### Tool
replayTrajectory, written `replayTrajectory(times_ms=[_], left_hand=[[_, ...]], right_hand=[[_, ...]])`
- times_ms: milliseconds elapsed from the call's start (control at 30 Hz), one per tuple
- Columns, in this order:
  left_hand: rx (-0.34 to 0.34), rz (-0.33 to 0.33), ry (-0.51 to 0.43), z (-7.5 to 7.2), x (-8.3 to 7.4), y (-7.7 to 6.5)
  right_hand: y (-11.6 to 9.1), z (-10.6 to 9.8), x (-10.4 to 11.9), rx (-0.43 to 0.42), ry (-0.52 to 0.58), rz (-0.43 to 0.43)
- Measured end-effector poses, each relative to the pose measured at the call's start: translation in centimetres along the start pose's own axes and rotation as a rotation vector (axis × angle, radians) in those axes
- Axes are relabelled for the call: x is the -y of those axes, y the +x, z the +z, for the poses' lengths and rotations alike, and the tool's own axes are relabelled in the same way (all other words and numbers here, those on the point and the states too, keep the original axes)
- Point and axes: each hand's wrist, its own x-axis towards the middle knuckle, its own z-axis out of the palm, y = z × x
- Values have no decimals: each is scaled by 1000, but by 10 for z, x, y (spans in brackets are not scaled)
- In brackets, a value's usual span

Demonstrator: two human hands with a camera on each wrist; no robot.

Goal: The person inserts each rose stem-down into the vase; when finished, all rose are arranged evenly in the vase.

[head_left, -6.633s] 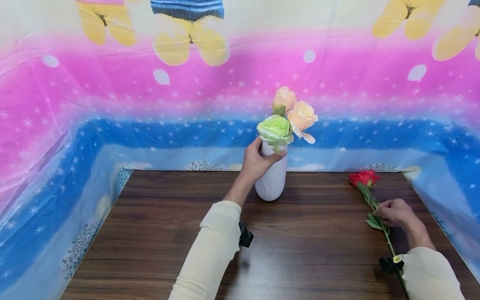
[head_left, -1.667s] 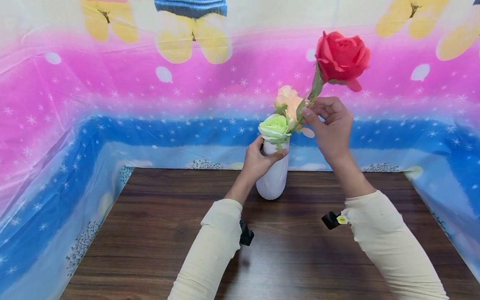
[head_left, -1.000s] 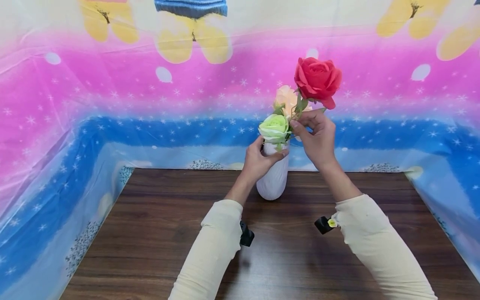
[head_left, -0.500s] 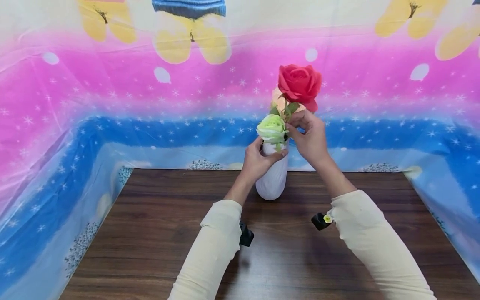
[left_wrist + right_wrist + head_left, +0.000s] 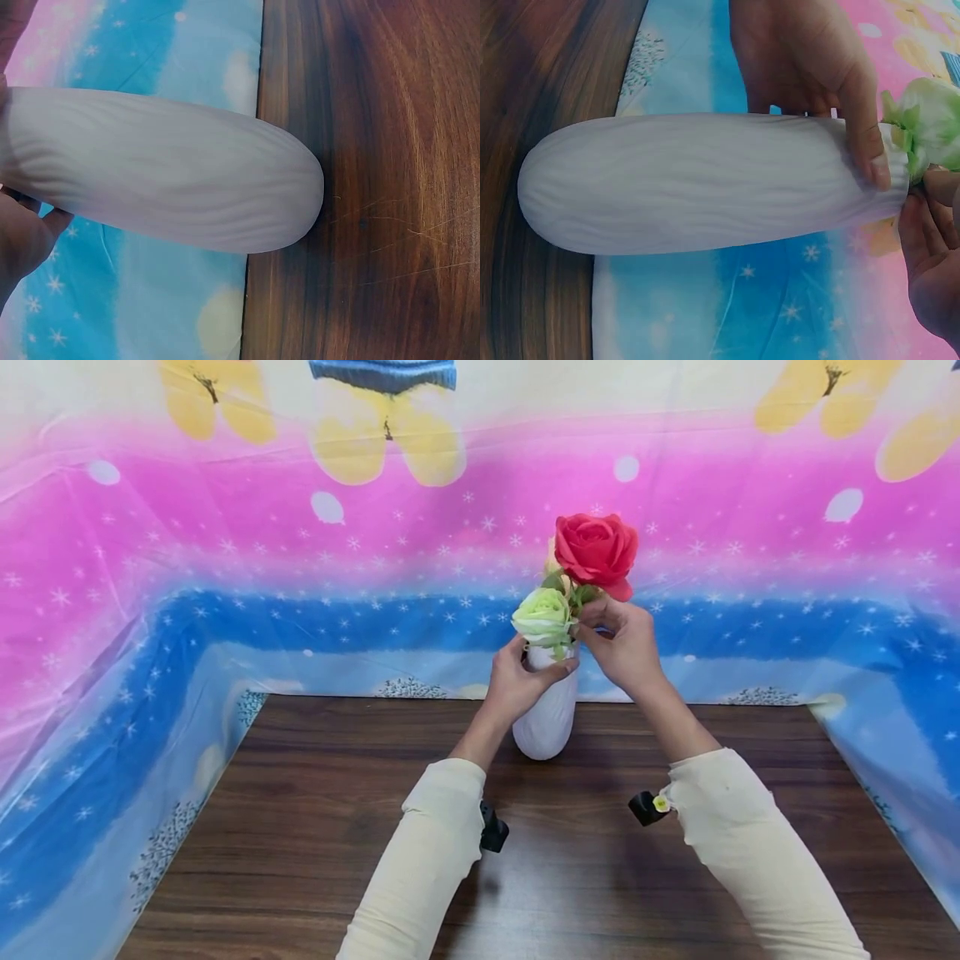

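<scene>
A white ribbed vase (image 5: 545,718) stands upright on the table near its back edge. My left hand (image 5: 517,681) grips it around the neck, thumb across the front, as the right wrist view of the vase (image 5: 690,184) also shows. Above the vase mouth, my right hand (image 5: 622,639) pinches the stem of a red rose (image 5: 596,553) just below its leaves. The lower stem is hidden behind the hand and the green rose (image 5: 543,617) in the vase. Peach roses (image 5: 551,560) are mostly covered by the red bloom.
The dark wooden table (image 5: 337,827) spreads out in front of the vase. Right behind its back edge hangs a pink and blue printed cloth (image 5: 390,560), which also runs along both sides. Black wrist cameras (image 5: 647,808) sit on the sleeves.
My right hand has lifted the red rose from the table's right side, brought it over the vase, and lowered it among the other roses. The left hand keeps its grip on the neck.
</scene>
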Motion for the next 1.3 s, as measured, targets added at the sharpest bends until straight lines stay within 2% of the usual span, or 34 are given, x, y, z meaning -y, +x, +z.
replayTrajectory(times_ms=[200,467,633,833,1133,1300], left_hand=[[5,6,-11,1,0,0],[23,4,-47,1,1,-1],[33,6,-24,1,5,-3],[63,-9,9,-2,15,-10],[78,-38,37,-12,26,-20],[96,-46,82,-18,34,-26]], right_hand=[[-5,-2,-2,-5,-22,-1],[-17,-6,-1,7,-20,48],[-29,-11,-5,28,37,91],[-52,-20,-15,34,111,103],[-90,-37,-41,35,147,110],[-109,-45,-52,49,125,115]])
